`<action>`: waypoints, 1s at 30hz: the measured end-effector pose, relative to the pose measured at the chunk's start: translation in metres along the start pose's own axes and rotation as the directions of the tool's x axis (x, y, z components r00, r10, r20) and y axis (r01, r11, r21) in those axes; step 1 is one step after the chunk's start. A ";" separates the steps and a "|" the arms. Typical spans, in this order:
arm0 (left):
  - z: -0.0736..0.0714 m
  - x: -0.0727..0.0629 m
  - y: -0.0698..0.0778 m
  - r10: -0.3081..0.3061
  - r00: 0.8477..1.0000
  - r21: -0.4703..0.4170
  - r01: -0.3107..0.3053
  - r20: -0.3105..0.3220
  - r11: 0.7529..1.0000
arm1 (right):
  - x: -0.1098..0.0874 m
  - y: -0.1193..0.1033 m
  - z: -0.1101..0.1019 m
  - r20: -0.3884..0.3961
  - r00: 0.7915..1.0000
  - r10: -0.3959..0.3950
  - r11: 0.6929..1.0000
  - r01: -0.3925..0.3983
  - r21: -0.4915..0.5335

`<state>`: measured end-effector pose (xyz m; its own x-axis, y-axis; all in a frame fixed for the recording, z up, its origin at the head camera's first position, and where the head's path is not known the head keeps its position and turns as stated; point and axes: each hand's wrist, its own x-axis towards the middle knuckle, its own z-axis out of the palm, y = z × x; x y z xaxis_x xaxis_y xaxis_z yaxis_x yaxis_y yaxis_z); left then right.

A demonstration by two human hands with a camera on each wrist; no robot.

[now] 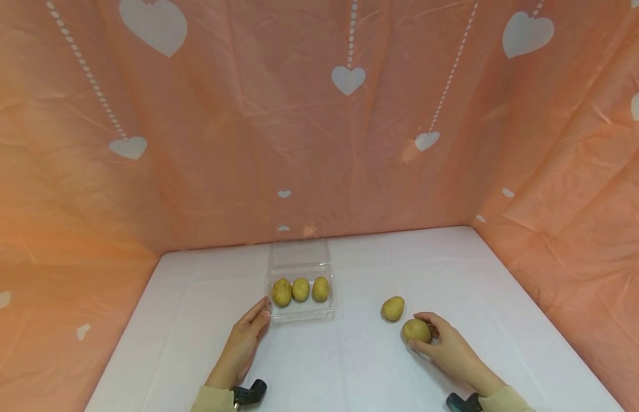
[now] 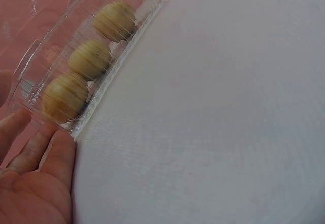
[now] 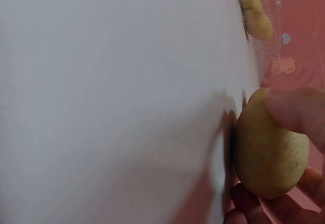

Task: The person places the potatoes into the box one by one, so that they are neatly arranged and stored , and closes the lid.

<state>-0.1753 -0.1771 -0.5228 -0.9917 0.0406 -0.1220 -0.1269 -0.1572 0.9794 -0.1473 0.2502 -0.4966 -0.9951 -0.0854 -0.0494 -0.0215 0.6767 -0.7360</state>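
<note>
A clear plastic clamshell box lies with its lid folded back, and three potatoes sit in a row inside it. My left hand is at the box's left front corner, fingers fairly straight against its side; the left wrist view shows the fingertips by the wall. Over on the right, my right hand grips a potato between thumb and fingers, low at the table. In the right wrist view this potato fills the grasp. Another potato lies just beyond it, to the left.
A white-covered table carries everything. Orange cloth with white hearts hangs along its back and both sides. Dark wrist devices are strapped at both sleeves. The box's folded-back lid reaches close to the back cloth.
</note>
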 end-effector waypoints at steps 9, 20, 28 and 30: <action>0.000 -0.001 0.003 -0.007 1.000 -0.015 0.008 0.010 1.000 | 0.002 -0.011 0.005 0.003 1.000 -0.015 1.000 0.015 0.024; -0.001 -0.001 0.004 -0.010 1.000 -0.025 0.010 0.004 1.000 | 0.017 -0.041 0.021 0.043 0.991 -0.124 0.990 0.121 0.069; 0.000 0.000 -0.001 0.003 1.000 -0.038 -0.004 -0.010 0.999 | 0.028 -0.066 0.030 0.035 0.981 -0.193 0.978 0.189 0.087; 0.000 -0.001 -0.001 0.007 1.000 -0.041 -0.007 -0.010 0.999 | 0.032 -0.070 0.034 0.026 0.977 -0.214 0.974 0.211 0.086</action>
<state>-0.1744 -0.1771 -0.5238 -0.9927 0.0301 -0.1167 -0.1203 -0.1979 0.9728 -0.1742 0.1756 -0.4694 -0.9647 -0.2467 0.0917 -0.2224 0.5779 -0.7852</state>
